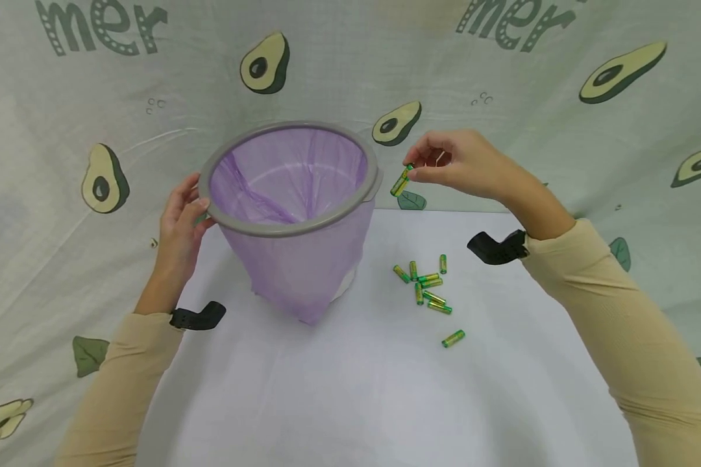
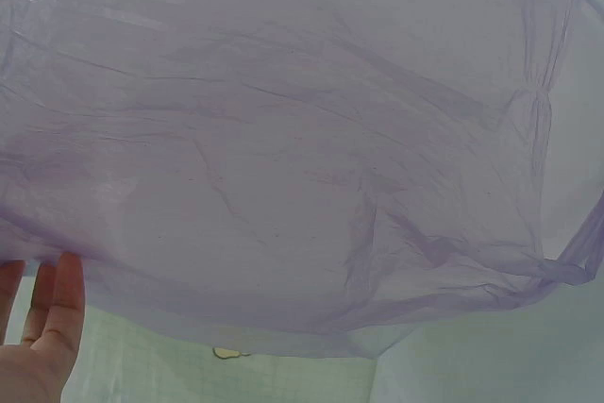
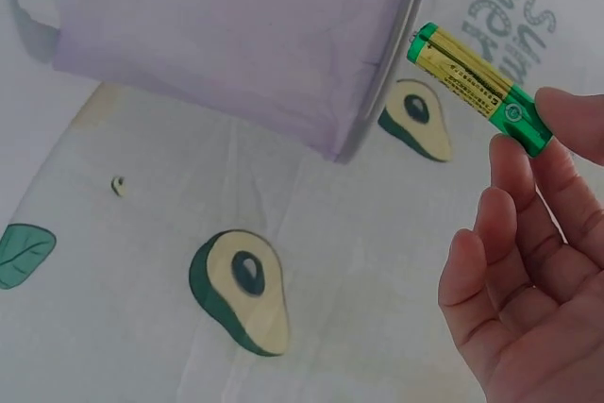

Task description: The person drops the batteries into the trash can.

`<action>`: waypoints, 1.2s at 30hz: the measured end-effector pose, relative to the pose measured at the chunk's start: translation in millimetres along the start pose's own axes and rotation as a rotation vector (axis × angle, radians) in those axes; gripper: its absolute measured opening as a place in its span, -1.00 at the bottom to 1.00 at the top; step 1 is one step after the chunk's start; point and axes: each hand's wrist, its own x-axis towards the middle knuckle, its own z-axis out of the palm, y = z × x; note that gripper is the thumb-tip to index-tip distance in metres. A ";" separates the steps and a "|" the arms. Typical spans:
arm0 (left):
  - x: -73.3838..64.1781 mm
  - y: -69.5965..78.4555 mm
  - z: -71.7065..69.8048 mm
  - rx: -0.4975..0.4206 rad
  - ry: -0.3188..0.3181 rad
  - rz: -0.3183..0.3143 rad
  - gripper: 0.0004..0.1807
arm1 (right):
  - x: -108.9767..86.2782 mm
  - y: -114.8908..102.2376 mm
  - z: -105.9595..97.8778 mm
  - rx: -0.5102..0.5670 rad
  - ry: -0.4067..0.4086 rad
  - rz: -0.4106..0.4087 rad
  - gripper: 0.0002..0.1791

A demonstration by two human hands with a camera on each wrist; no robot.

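Right hand (image 1: 452, 163) pinches green-and-yellow battery (image 3: 472, 82) by one end, upper right of centre, near purple-lined bin (image 1: 274, 231). Left hand (image 1: 179, 224), fingers fairly straight, touches bin's left side. Battery probably light, rigid, slick; mid-barrel pinch suits. Loose batteries (image 1: 418, 294) on table (image 1: 356, 395), right of centre.

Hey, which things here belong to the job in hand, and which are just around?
Part of the job:
Bin with purple liner
Left hand, touching the bin
Right hand, pinching one battery
Loose batteries, most likely

Just around:
Avocado-print cloth
Black wrist devices
White table, just the surface underneath
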 end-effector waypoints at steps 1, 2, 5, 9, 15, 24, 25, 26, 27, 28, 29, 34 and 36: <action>0.3 -0.2 0.3 0.001 0.000 0.000 -0.50 | 4.3 -2.7 -0.9 0.000 -0.004 -0.007 -0.77; 0.8 -0.4 0.5 0.001 -0.001 0.000 -0.49 | 8.7 -5.5 -1.5 -0.005 -0.008 -0.011 -0.77; 2.4 -0.4 0.7 0.001 0.000 -0.003 -0.49 | 22.3 -13.2 -1.6 -0.014 -0.029 -0.032 -0.76; 4.2 0.3 0.2 -0.006 0.011 0.001 -0.49 | 39.0 -21.5 4.0 -0.002 -0.031 -0.055 -0.79; 3.5 -1.7 1.4 -0.017 0.015 -0.011 -0.48 | 54.8 -27.4 15.7 0.035 -0.042 -0.055 -0.79; -0.4 -2.9 1.4 0.017 0.011 -0.001 -0.46 | 74.5 -40.3 31.0 -0.017 -0.101 -0.072 -0.78; -0.6 -2.9 1.5 0.014 0.009 -0.001 -0.46 | 76.6 -41.6 32.6 -0.033 -0.107 -0.077 -0.78; -0.8 -2.9 1.6 0.018 0.006 -0.002 -0.46 | 78.4 -43.2 34.3 -0.043 -0.115 -0.081 -0.78; -1.0 -2.9 1.7 0.017 0.005 -0.002 -0.46 | 80.1 -44.7 36.2 -0.052 -0.124 -0.087 -0.78; -1.2 -2.8 1.7 0.018 0.004 -0.002 -0.46 | 81.5 -46.6 38.0 -0.061 -0.130 -0.095 -0.79; -1.4 -2.7 1.6 0.023 0.003 -0.001 -0.46 | 82.8 -48.5 39.8 -0.063 -0.137 -0.102 -0.79; -2.1 -1.4 0.9 0.022 0.007 0.007 -0.47 | 85.8 -58.6 47.3 -0.045 -0.139 -0.136 -0.87; -2.1 -1.1 0.5 0.019 0.003 0.010 -0.47 | 85.6 -61.2 48.6 -0.036 -0.129 -0.143 -0.90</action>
